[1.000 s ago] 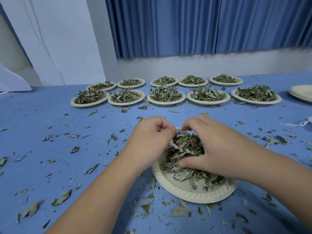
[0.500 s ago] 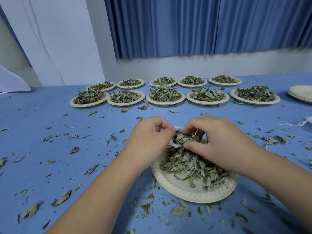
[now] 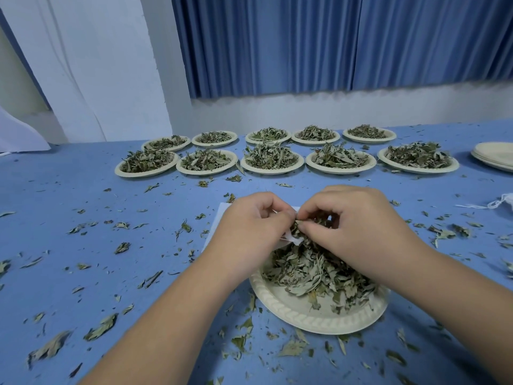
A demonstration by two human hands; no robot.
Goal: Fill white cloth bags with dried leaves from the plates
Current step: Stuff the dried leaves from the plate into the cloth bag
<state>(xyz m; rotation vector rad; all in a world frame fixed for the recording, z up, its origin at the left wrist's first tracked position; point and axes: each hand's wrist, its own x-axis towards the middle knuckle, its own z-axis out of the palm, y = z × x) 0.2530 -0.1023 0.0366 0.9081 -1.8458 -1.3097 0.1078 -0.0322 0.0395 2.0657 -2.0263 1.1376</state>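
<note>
Head view: the right hand (image 3: 358, 229), laid on the leaves (image 3: 313, 270) a second ago, has been lifted to the bag (image 3: 293, 240), where a clump is pinched between thumb and curled fingers. The bag's mouth is pinched by the left hand (image 3: 249, 232) at the far edge of the plate (image 3: 305, 315). Another pinch is judged to be going in; the plate is still heaped, so much remains. No writing can be read.

A blue pleated curtain (image 3: 333, 43) hung behind the blue table (image 3: 69, 176), above a pale wall (image 3: 333, 109). A white panel (image 3: 83, 65) stood at the left.
</note>
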